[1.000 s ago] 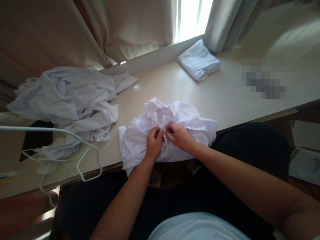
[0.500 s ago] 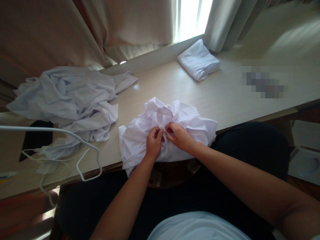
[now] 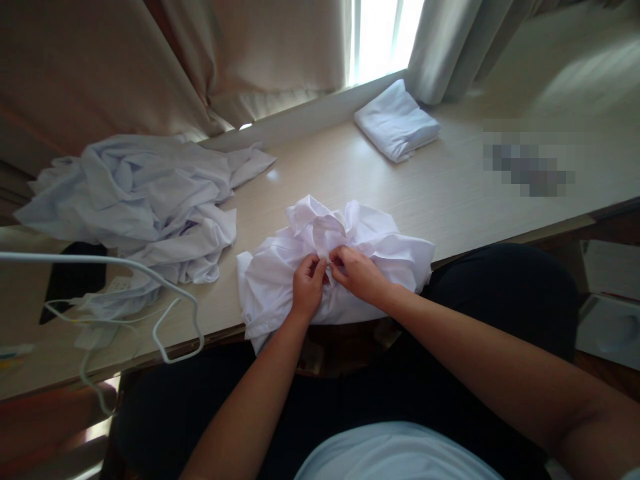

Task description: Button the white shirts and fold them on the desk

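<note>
A crumpled white shirt [image 3: 345,263] is kept bunched at the near worktop [image 3: 450,193] edge, where a small fold at its middle is pinched between the fingertips of the left hand [image 3: 307,288] and right hand [image 3: 356,273], set close together for fine work.

- The person is wearing no sleeves over the forearms: both arms are showing bare from the elbows down to the left hand [image 3: 307,288] and the right hand [image 3: 357,272].
- No rings, watch or gloves are showing on the hands.
- A pale, light-coloured top [image 3: 395,453] is covering the torso, below the hands.
- Dark trousers [image 3: 500,300] are covering the lap, behind the arms.
</note>
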`<action>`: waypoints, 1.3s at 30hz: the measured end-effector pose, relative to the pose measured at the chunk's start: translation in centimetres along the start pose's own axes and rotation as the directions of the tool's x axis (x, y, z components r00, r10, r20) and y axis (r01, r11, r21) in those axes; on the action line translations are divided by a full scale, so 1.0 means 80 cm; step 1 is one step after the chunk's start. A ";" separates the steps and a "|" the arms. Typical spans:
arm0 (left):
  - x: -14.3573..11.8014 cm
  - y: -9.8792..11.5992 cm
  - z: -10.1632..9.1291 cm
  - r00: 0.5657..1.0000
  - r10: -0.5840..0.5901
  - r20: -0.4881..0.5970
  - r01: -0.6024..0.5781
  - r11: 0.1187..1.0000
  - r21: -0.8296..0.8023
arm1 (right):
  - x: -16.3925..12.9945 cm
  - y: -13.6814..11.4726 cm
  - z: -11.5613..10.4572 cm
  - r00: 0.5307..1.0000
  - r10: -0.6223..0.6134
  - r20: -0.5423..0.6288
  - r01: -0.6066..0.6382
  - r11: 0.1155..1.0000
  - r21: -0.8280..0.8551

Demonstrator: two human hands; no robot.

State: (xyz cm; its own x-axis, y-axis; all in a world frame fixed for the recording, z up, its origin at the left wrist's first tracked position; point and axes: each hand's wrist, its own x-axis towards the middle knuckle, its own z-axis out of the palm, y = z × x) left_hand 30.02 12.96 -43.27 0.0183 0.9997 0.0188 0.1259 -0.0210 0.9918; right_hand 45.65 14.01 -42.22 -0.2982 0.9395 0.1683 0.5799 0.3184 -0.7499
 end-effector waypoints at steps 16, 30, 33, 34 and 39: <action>0.000 -0.002 0.000 1.000 0.009 0.005 -0.009 1.000 0.005 | 0.001 0.001 0.001 1.000 -0.006 0.012 0.007 0.998 -0.062; 0.000 -0.001 0.001 1.000 0.019 0.005 -0.019 1.000 0.005 | 0.002 0.001 -0.002 1.000 0.010 0.025 -0.009 0.999 -0.050; 0.000 -0.001 0.001 1.000 0.016 0.004 -0.016 1.000 0.011 | 0.002 0.001 -0.002 1.000 0.008 0.027 -0.007 0.999 -0.044; 0.000 -0.001 0.001 1.000 0.014 0.004 -0.014 1.000 0.013 | 0.002 0.001 -0.002 1.000 0.008 0.026 -0.007 0.999 -0.044; 0.000 0.000 0.001 1.000 0.013 0.006 -0.013 1.000 0.011 | 0.001 0.001 -0.003 1.000 0.003 0.031 -0.001 0.999 -0.040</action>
State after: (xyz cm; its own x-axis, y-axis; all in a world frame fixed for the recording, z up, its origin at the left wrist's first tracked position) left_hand 30.06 12.93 -43.29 0.0257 0.9992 0.0305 0.1367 -0.0338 0.9900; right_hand 45.87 14.18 -42.10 -0.3200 0.9360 0.1466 0.6104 0.3220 -0.7237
